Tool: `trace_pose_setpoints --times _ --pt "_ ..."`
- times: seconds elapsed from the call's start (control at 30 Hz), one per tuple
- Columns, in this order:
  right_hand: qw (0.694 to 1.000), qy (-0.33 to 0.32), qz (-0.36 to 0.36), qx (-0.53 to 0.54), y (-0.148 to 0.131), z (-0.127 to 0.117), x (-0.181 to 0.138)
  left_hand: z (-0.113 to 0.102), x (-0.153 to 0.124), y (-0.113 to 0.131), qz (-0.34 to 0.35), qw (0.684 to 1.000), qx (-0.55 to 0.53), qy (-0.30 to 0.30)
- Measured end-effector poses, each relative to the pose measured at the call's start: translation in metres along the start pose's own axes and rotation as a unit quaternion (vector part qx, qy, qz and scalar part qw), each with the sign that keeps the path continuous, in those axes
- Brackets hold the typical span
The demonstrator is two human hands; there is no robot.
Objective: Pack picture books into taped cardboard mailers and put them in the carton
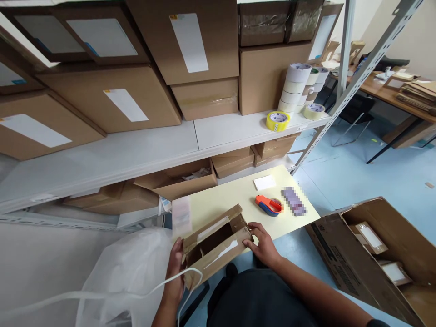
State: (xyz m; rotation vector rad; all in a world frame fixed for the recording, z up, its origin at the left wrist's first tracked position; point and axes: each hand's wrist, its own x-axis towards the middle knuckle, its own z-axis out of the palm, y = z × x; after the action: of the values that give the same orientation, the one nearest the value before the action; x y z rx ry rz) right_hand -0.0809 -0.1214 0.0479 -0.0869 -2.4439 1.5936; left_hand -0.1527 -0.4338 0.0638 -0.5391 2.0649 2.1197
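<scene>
Here, an open box (pixel 215 255) over the near edge of a table (pixel 225 195), left hand (pixel 175 269) clasping one end, right hand (pixel 263 244) clasping the other, tool (pixel 269 205) and card (pixel 264 182) farther back on it, cartons (pixel 153 100) and tape (pixel 277 121) on the shelf (pixel 153 145) beyond.

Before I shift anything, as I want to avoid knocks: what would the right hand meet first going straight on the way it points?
The open cardboard box: the right hand has its fingers on that box's end. What would come beyond it is unclear in depth.
</scene>
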Motion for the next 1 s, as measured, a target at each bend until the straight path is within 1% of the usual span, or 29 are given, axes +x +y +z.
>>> trace_pose_setpoints --times 0.1,0.17,0.23,0.37,0.47,0.63,0.73,0.87,0.93,1.0 --pt "0.999 0.025 0.025 0.024 0.003 0.006 0.003 0.012 0.004 0.004 0.019 0.998 0.065 -0.013" --pt "0.998 0.035 0.034 0.039 0.006 0.006 0.009 0.020 0.015 0.004 0.043 0.996 0.081 -0.007" --pt "0.998 0.035 0.036 0.028 0.008 0.004 0.020 0.027 0.028 0.003 0.068 0.992 0.106 -0.018" --pt "0.997 0.013 0.020 -0.075 0.011 -0.002 0.049 0.036 0.045 -0.002 0.092 0.980 0.171 -0.048" --pt "0.988 -0.012 0.005 -0.155 0.014 -0.004 0.060 0.043 0.047 -0.007 0.092 0.977 0.187 -0.042" --pt "0.976 -0.024 -0.047 -0.209 0.018 -0.005 0.054 0.057 0.047 -0.003 0.094 0.969 0.227 0.003" --pt "0.967 -0.026 -0.084 -0.239 0.017 -0.008 0.051 0.063 0.049 0.005 0.096 0.960 0.264 0.004" --pt "0.955 -0.051 -0.119 -0.267 0.014 -0.015 0.052 0.067 0.053 0.016 0.083 0.946 0.314 0.012" --pt "0.953 -0.067 -0.132 -0.265 0.014 -0.020 0.053 0.069 0.054 0.019 0.083 0.938 0.337 0.015" --pt "0.958 -0.080 -0.135 -0.241 0.019 -0.028 0.055 0.070 0.054 0.021 0.094 0.929 0.357 0.011"
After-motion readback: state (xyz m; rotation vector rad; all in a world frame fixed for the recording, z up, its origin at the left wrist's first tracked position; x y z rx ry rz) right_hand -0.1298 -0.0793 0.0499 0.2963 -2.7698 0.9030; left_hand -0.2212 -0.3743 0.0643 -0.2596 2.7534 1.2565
